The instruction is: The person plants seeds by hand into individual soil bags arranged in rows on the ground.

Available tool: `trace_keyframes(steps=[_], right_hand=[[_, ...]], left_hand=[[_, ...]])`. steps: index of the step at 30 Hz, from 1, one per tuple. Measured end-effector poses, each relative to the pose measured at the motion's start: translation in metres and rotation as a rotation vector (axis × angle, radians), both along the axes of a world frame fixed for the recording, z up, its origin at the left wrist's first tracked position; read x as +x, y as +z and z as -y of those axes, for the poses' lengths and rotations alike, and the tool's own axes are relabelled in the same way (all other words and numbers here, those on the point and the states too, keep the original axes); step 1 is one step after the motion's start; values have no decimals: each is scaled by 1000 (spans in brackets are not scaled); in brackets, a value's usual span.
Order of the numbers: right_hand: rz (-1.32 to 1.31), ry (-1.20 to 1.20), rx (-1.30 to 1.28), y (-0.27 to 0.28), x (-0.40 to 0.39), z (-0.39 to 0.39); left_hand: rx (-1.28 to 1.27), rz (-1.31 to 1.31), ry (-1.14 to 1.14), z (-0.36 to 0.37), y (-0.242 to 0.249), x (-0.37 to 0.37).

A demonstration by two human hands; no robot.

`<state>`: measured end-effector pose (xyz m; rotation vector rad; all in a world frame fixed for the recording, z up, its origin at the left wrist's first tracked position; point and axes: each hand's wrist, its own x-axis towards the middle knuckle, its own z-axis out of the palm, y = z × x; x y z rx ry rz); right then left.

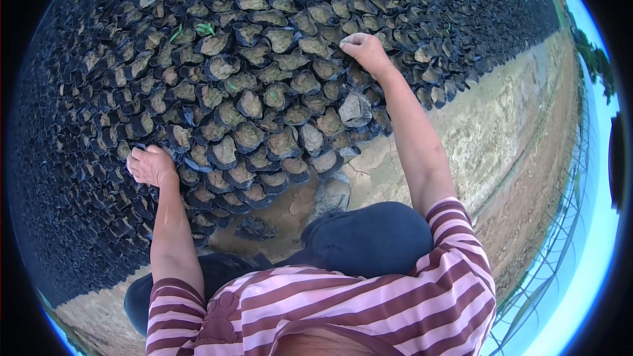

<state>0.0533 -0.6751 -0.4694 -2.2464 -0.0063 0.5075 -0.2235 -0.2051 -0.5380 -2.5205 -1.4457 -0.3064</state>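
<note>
Black plastic seedling bags [224,151] filled with dry brown soil stand packed side by side in a large bed before me. My left hand [151,166] is at the near left part of the bed, its fingers curled down at the rims of the bags; what they hold, if anything, is hidden. Farther forward and to the right, my right hand [366,53] is low over the bags with thumb and fingers pressed together. Anything in that pinch is too small to make out. A few green seedlings [206,29] stick up from the soil between my hands, toward the far side.
My bent knee [369,237] is close to the bed's near edge, with a shoe [331,194] beside the bags. Cracked bare ground [488,118] runs along the right side of the bed. Beyond it stands a curved metal frame [560,224].
</note>
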Motion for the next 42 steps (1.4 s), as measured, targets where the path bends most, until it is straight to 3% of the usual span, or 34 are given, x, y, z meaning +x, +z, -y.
trace_keyframes(steps=[2, 5, 6, 11, 15, 19, 26, 32, 38, 42], right_hand=[[-83, 0, 174, 17, -33, 5], [-82, 227, -51, 35, -78, -8], [51, 372, -207, 35, -86, -10], [195, 384, -187, 46, -113, -17], [553, 665, -338, 31, -112, -32], [626, 842, -574, 26, -99, -21], [608, 938, -505, 27, -98, -21], [597, 1065, -595, 19, -98, -26], [558, 734, -434, 20, -101, -25], [631, 838, -471, 12, -101, -27]], left_hand=[[2, -13, 6, 1, 1, -1], [-9, -15, 7, 1, 1, 0], [-7, -9, 6, 1, 0, 0], [40, -7, -9, -1, -3, -1], [15, -6, -5, -1, -2, -1], [4, 8, -4, -1, -1, -1], [33, 35, -19, 0, -2, -2], [-7, 35, -6, 0, 1, -2], [-35, 34, 6, 2, 3, -1], [-34, 36, -5, 2, 3, -1]])
